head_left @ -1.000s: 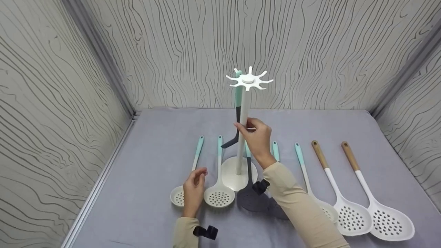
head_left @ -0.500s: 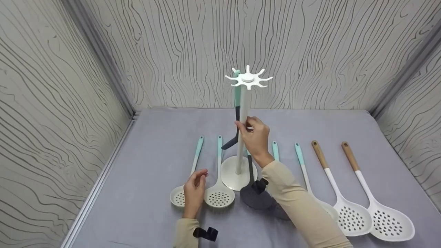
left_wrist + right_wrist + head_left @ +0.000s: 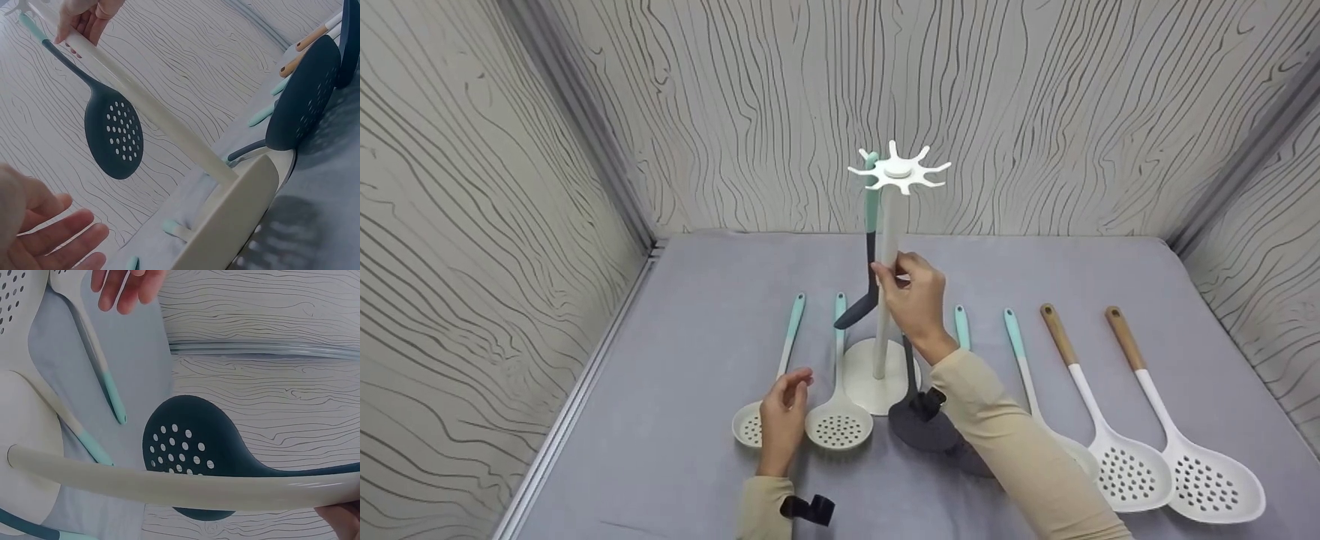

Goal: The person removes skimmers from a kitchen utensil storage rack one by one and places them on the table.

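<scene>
My right hand (image 3: 916, 300) grips the pole of a white utensil stand (image 3: 889, 232), thumb on one side and fingers on the other. From a hook of the star-shaped top (image 3: 896, 171), on its left side, hangs a dark slotted skimmer (image 3: 101, 149) with a mint handle. My left hand (image 3: 784, 427) holds nothing; its fingers are loosely bent, above a cream skimmer (image 3: 746, 427) that it partly hides. Another cream skimmer (image 3: 838, 433) lies beside the stand's round base (image 3: 870, 394). A dark skimmer (image 3: 916, 436) lies with its handle across the base, partly behind my right wrist.
Right of the stand lie a further dark skimmer (image 3: 971, 459), a mint-handled cream one (image 3: 1031, 382) and two large white skimmers (image 3: 1129, 480) with wooden handles, one being the outermost (image 3: 1207, 487). Patterned panels (image 3: 780, 112) enclose the grey cloth table (image 3: 660, 375).
The stand's top has turned, carrying the hanging skimmer slightly left. The dark skimmer at the base has shifted a little right. My left hand has stayed nearly still.
</scene>
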A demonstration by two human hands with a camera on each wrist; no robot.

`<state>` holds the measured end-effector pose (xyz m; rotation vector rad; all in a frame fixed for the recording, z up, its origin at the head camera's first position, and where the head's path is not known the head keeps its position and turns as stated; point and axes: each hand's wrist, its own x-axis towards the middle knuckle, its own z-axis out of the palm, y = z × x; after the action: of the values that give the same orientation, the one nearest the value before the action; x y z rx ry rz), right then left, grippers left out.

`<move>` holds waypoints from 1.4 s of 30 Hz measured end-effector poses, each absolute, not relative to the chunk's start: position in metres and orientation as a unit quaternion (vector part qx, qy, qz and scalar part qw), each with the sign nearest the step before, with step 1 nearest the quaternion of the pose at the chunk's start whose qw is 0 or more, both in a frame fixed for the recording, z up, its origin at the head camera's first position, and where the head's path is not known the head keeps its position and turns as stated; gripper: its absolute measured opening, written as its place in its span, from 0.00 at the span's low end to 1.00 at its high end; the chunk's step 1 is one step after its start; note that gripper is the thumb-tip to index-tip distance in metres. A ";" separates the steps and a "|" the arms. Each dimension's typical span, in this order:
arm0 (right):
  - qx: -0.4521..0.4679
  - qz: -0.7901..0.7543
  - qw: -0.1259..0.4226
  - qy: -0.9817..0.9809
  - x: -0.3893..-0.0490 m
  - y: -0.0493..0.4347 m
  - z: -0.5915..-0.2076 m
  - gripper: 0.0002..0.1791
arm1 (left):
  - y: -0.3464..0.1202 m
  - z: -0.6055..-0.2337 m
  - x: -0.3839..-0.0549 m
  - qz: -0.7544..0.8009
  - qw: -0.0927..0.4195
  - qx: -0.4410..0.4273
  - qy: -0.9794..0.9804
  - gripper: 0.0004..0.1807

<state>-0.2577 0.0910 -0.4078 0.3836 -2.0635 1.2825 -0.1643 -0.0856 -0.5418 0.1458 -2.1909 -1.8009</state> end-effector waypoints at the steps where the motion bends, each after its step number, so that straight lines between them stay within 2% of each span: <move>1: 0.147 0.492 0.335 -0.790 -0.258 0.091 -0.408 0.09 | -0.086 -0.542 -0.164 -0.627 0.150 0.050 -0.763 0.11; 5: 0.152 0.495 0.338 -0.786 -0.258 0.092 -0.410 0.09 | -0.085 -0.542 -0.165 -0.627 0.152 0.048 -0.763 0.11; 12: 0.147 0.503 0.308 -0.795 -0.256 0.094 -0.408 0.10 | -0.085 -0.541 -0.166 -0.619 0.163 0.035 -0.768 0.11; 29: 0.140 0.511 0.280 -0.801 -0.252 0.098 -0.407 0.16 | -0.082 -0.540 -0.164 -0.625 0.142 0.049 -0.766 0.11; 33: 0.136 0.505 0.291 -0.801 -0.249 0.099 -0.400 0.20 | -0.081 -0.540 -0.164 -0.619 0.145 0.049 -0.771 0.11; 42: 0.131 0.502 0.366 -0.773 -0.240 0.102 -0.377 0.27 | -0.080 -0.540 -0.164 -0.628 0.139 0.049 -0.764 0.11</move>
<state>-0.2400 0.1016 -0.3773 0.3362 -1.9866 1.2911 -0.1645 -0.0801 -0.5399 0.1409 -2.2087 -1.8168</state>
